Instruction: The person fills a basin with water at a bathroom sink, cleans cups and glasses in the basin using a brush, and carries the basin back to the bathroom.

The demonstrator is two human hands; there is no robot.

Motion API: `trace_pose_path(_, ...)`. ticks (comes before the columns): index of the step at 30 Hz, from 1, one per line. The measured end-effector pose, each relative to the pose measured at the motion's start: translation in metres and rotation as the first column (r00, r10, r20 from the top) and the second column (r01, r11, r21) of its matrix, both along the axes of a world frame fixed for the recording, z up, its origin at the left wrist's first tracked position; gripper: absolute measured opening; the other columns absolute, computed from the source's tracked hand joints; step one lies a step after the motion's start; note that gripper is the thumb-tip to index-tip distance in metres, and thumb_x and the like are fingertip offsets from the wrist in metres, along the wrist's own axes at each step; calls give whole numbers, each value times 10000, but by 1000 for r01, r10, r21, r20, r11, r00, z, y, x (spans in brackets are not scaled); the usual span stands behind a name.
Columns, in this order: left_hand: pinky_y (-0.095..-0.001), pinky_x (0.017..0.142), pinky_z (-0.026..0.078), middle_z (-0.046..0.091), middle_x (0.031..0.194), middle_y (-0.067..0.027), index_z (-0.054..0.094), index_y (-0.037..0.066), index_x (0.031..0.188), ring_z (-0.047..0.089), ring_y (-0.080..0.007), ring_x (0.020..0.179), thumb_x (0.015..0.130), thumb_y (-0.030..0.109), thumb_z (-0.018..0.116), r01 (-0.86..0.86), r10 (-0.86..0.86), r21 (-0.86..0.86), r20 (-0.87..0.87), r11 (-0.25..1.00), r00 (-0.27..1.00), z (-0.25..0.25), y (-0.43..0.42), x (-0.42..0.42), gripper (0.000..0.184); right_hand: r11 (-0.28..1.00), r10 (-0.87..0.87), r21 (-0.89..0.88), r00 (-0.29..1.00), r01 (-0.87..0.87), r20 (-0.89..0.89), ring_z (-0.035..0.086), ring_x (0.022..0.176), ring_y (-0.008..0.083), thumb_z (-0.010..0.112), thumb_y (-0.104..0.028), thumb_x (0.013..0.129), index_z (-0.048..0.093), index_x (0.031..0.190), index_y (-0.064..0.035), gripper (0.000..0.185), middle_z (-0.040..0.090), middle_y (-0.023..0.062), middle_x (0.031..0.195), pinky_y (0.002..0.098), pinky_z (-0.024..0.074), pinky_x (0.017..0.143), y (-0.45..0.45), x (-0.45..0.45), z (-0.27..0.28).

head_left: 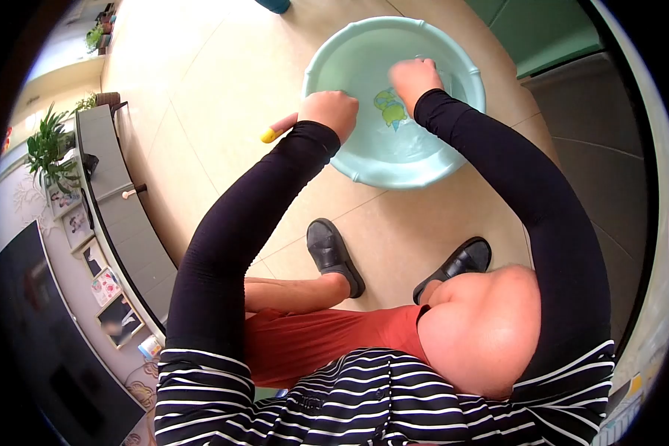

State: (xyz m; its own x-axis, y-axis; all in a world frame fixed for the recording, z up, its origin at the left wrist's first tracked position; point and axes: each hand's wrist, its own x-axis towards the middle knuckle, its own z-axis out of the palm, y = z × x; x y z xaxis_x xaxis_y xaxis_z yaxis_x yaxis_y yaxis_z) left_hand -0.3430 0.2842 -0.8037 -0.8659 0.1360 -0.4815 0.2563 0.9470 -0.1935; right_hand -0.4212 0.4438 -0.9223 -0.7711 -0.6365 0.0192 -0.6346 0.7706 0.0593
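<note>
A pale green plastic basin [416, 175] with a cartoon print on its bottom stands on the floor in front of me; it seems to hold water. My left hand [331, 111] is closed at the basin's left rim. Out of its outer side sticks a stick-like pinkish handle with a yellow end [269, 135]; the rest of that tool is hidden by the fist. Over the inside of the basin is my right hand [416, 78], its fingers curled shut and partly blurred. Something clear shows beside those fingers, too faint to name.
My feet in black slippers [327, 245] are on the tiled floor [208, 141] below the basin. A grey cabinet [130, 215] with a plant [52, 149] and picture frames runs along the left. Green and dark cabinet fronts [550, 33] stand at right. A teal object [275, 4] is at the top edge.
</note>
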Motion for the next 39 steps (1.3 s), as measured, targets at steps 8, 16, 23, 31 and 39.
trace_pose_path(8,-434,703,579,716,862,-171,730,72,889,712,-333,809,835,80,552,-186,184,54,34,981,982,6,-14,0,186,969,227,-167,926,-183,301,603,1069,266,679,-61,747,434,1343,-66,644,615,104,1142,408,457,886,-21,34,30)
trace_pose_path(16,-438,753,570,710,881,-180,747,110,1015,697,-346,791,884,130,525,-244,246,132,-5,961,969,67,-39,-10,259,738,298,-640,747,215,594,541,1178,389,741,-103,673,270,1428,-72,891,516,160,1346,427,470,989,-5,28,27)
trace_pose_path(23,-441,712,564,704,800,-133,722,179,1121,697,-323,746,854,87,534,163,-178,132,107,978,978,59,-9,-11,339,789,246,-575,745,218,620,564,1176,369,738,-94,657,329,1403,-120,852,533,172,1339,430,481,994,9,27,29)
trace_pose_path(31,-407,677,571,721,891,-97,711,123,1009,714,-269,767,849,106,563,635,-625,-27,146,772,767,6,21,-56,219,805,212,-540,732,245,647,582,1153,357,810,-81,590,345,1393,-112,928,575,160,1289,436,495,972,5,25,27)
trace_pose_path(39,-425,730,570,716,911,-151,719,80,973,709,-311,819,839,84,544,277,-266,-1,282,961,922,20,29,-34,221,792,254,-576,748,203,613,570,1144,379,795,-82,615,340,1359,-117,873,555,162,1296,433,497,953,6,22,22)
